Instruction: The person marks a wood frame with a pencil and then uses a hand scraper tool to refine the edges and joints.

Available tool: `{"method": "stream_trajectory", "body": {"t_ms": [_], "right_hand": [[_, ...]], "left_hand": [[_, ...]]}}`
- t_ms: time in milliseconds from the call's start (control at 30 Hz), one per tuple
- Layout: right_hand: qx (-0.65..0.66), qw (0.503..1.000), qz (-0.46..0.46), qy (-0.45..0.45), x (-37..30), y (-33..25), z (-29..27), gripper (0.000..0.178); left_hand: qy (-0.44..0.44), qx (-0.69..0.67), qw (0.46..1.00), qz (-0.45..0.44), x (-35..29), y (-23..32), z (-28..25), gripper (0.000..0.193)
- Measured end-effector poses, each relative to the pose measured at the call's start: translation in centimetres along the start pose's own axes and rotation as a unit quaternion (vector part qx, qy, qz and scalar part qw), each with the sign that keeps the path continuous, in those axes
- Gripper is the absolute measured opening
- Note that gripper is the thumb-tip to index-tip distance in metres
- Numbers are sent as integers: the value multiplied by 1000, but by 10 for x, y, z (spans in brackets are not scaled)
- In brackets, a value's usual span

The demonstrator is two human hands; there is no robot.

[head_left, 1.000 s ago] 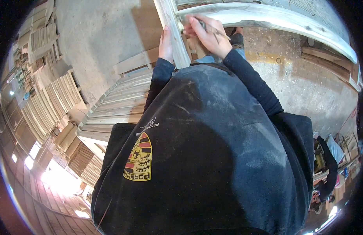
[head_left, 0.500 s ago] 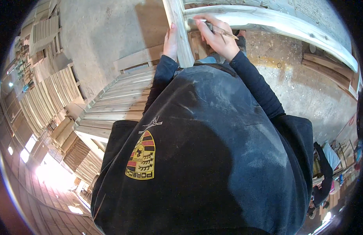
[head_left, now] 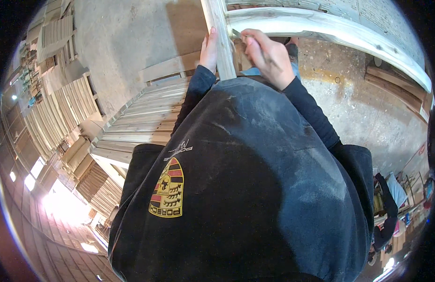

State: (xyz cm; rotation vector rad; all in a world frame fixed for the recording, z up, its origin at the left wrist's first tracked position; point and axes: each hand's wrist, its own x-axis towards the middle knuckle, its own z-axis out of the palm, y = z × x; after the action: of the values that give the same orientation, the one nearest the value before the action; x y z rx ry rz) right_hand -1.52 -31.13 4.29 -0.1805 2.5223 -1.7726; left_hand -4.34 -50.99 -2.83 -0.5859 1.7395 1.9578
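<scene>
My left hand [head_left: 208, 55] holds the left side of a pale wooden post [head_left: 219, 35], its thumb lying up along the wood. The undersides of its fingers are hidden. On the post's other side my right hand [head_left: 273, 57] is closed around a small flat-bladed scraper [head_left: 235, 33]. The grey blade tip pokes out toward the inner corner, where a curved wooden rail [head_left: 316, 22] meets the post. The scraper's handle is mostly covered by my fingers. Both post and rail look like parts of one wooden frame.
A slatted wooden piece [head_left: 141, 114] stands at my left, with more slatted panels [head_left: 62, 105] beyond it. Lower boards [head_left: 396, 87] lie under the rail at the right. The concrete floor [head_left: 119, 33] is stained. Another person's dark sleeve [head_left: 389, 211] shows at the lower right.
My right hand has turned and come slightly lower and nearer, so the scraper's handle is now hidden behind the fingers. The left hand stays on the post. The whole view has shifted slightly.
</scene>
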Motion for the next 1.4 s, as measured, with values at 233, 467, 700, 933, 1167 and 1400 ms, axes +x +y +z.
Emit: {"method": "stream_trajectory", "body": {"t_ms": [233, 467, 700, 933, 1167, 1400], "right_hand": [[-120, 990, -62, -36, -9, -21, 16, 36], [-125, 991, -26, -52, -14, -32, 20, 36], [-163, 983, -64, -50, -13, -33, 24, 36], [-187, 977, -86, -50, -13, -29, 22, 44], [-126, 989, -38, -72, -4, -31, 24, 44], [-112, 991, -30, -62, -6, -29, 26, 34]], "left_hand": [[7, -7, 999, 44, 1, -4, -6, 71], [49, -20, 999, 7, 6, -14, -8, 70], [49, -39, 998, -2, 10, -19, -15, 72], [26, -60, 998, 9, 4, -10, -6, 68], [28, -73, 997, 4, 10, -15, -15, 69], [29, -52, 998, 22, 3, -9, -5, 73]]}}
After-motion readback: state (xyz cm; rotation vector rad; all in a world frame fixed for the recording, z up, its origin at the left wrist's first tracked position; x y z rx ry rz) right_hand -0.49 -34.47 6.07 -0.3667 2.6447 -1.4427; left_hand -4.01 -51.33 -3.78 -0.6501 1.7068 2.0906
